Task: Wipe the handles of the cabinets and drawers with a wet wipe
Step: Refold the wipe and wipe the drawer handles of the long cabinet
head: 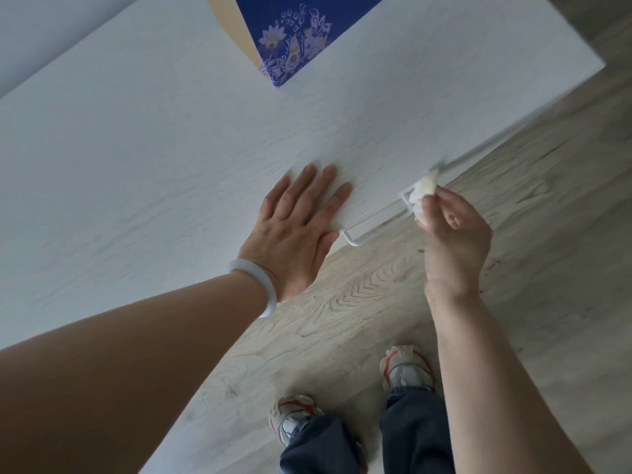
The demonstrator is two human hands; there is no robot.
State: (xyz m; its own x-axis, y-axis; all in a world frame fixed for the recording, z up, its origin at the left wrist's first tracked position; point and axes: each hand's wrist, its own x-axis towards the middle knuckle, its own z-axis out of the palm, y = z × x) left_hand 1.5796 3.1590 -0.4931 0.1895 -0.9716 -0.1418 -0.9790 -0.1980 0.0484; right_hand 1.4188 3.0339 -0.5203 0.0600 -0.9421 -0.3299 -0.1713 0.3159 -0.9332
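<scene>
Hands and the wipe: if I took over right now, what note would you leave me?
Left hand: flat and open, pressing on the white cabinet top beside the handle.
Right hand: pinching the crumpled wet wipe, which sits against the right end of the near white wire handle.
A second long handle runs further right along the same front edge.
Done: cannot tell how much of the near handle is wiped.
Left: run the wipe along the near handle, then the long one, then any other handles out of view.

Cabinet top (171, 148) — matt white woodgrain; floor (376, 295) — pale wood.
</scene>
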